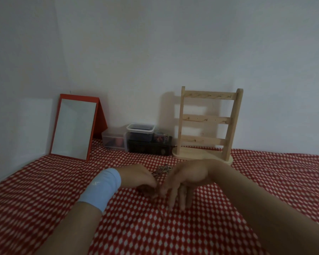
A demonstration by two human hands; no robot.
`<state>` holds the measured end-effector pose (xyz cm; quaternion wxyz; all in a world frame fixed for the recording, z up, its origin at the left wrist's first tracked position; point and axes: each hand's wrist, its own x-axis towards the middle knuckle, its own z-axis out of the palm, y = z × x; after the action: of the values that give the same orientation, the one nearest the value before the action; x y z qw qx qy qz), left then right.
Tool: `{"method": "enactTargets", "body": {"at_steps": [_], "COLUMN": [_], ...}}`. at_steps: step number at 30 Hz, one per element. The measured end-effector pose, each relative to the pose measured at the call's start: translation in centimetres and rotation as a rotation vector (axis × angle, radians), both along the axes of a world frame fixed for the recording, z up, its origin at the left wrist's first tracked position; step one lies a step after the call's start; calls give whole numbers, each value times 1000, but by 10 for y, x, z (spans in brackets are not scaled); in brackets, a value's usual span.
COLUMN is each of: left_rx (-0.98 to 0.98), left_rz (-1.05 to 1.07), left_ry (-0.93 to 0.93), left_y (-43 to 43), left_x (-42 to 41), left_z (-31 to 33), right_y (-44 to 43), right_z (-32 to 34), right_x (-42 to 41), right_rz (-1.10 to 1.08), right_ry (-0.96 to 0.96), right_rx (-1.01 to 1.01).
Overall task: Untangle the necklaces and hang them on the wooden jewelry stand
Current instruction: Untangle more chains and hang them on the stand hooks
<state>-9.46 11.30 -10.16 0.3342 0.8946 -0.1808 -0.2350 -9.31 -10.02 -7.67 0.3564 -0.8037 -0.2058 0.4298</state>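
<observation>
Untangling seems to be the step in hand. Mid-table (265, 181), the left hand (142, 179) and right hand (188, 178) each keep a narrow grip, pinching what looks like a fine chain, with the clumped necklaces (162, 170) lying just behind them. Next, one strand must be teased free and carried to the stand (208, 122) at the back edge; the mirror (74, 126) and boxes (140, 138) stand left, clear of that path.
</observation>
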Motion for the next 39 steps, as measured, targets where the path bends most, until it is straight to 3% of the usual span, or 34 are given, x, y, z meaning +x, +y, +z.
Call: {"method": "enactTargets", "body": {"at_steps": [3, 5, 8, 10, 12, 22, 24, 27, 30, 36, 39], "left_rx": [-261, -368, -147, 73, 173, 174, 137, 328, 446, 434, 315], "left_rz": [92, 212, 256, 162, 95, 283, 286, 217, 215, 204, 232], "left_ry": [142, 23, -297, -399, -387, -558, -487, -304, -342, -265, -186], "left_y": [18, 28, 35, 32, 27, 9, -2, -18, -25, -18, -11], "left_x": [-3, 8, 28, 37, 42, 58, 56, 54, 53, 57, 57], "left_z": [10, 11, 1, -11, -25, -33, -30, -27, -28, -22, -18], "right_y": [12, 20, 31, 40, 44, 17, 17, 21, 24, 18, 13], "right_z": [-2, -8, -23, -32, -39, -45, -46, -50, -56, -61, -58], "right_x": [12, 25, 45, 52, 56, 79, 81, 85, 92, 94, 95], "right_rz": [-96, -225, -200, -55, 38, -16, -5, 14, 20, -30, -55], "right_ry": [-252, -546, -783, -805, -819, -948, -929, -921, -905, -863, -850], "right_rx": [-78, -68, -108, -223, -309, -379, -320, -261, -211, -117, -98]}}
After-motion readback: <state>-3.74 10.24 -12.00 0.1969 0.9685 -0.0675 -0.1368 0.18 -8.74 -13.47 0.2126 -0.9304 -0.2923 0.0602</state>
